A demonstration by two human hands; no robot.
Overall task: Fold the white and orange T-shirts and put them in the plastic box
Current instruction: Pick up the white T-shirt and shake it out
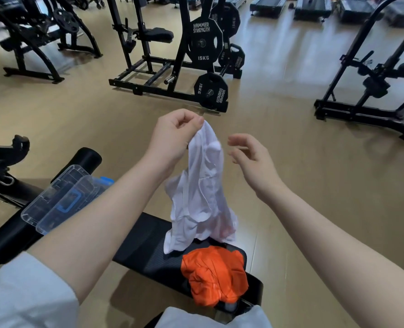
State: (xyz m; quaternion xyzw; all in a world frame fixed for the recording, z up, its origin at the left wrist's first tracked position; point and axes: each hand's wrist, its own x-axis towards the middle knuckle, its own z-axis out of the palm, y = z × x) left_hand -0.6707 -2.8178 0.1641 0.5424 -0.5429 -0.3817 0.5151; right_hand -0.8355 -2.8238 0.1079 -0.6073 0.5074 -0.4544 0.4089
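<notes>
My left hand point(172, 136) pinches the top edge of the white T-shirt point(201, 197) and holds it up, so the cloth hangs crumpled down to the black bench pad point(146, 245). My right hand point(250, 157) hovers just right of the shirt, fingers apart and holding nothing. The orange T-shirt point(215, 275) lies bunched on the near end of the bench. The clear plastic box point(61, 200), with blue latches, rests on the bench to the left, partly hidden behind my left forearm.
A black weight rack point(172, 74) with 15 kg plates stands on the wooden floor ahead. More gym machines stand at the left point(37, 43) and right point(366, 86). A black roller pad point(89, 157) sits beyond the box.
</notes>
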